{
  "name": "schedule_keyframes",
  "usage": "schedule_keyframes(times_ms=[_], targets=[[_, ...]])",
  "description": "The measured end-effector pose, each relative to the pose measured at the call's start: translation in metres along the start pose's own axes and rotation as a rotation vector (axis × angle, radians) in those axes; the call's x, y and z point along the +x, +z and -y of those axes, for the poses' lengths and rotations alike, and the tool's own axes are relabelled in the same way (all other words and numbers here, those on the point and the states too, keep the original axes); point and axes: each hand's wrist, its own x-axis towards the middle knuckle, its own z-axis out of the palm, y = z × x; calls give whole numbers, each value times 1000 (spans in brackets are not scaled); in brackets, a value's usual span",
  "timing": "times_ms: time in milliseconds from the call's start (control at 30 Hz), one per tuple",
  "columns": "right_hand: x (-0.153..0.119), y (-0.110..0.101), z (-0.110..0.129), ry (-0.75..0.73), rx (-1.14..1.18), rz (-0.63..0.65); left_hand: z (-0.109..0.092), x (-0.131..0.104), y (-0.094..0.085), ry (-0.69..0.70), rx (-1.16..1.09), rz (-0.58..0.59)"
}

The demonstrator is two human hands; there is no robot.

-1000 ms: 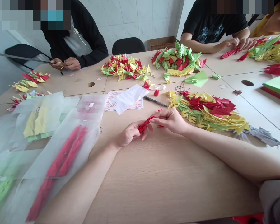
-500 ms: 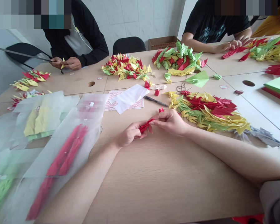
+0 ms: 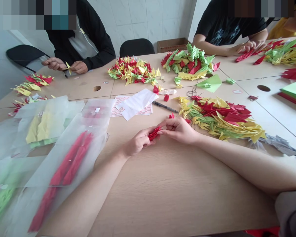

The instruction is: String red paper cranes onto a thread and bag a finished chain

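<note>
One pale wooden surface spans the scene. At near left lie overlapping translucent bags. The longest bag shows red folded-paper strips through it, slanting from near left to far right. Nearer the left edge, green paper strips show through plastic; beyond them, another bag contains yellow folded paper with green paper beside it. A heap of red, yellow and green folded paper lies right of the hands. At the far side is a brown box, its contents hidden.

The left hand has its fingers curled closed around the left end of a red paper bundle. The right hand has thumb and index pinched on the right end. The bundle is held between the hands above the middle of the surface, its long axis running from near left to far right. Beyond it lies a dark pen.
</note>
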Motion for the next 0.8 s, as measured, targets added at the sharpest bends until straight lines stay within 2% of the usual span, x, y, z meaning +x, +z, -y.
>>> schedule_keyframes(times_ms=[167,433,600,700,800], targets=[[-2,2,1,22,29,-96,0,0,-1,-44,-32,20],[-3,4,-1,16,4,-46,1,1,3,-49,-143,54],[-3,5,-1,21,-39,-65,2,1,7,-59,-191,60],[-2,4,1,12,-79,-69,3,2,7,-49,-241,37],[-1,3,3,-64,-166,-75,2,4,5,-61,-308,1]])
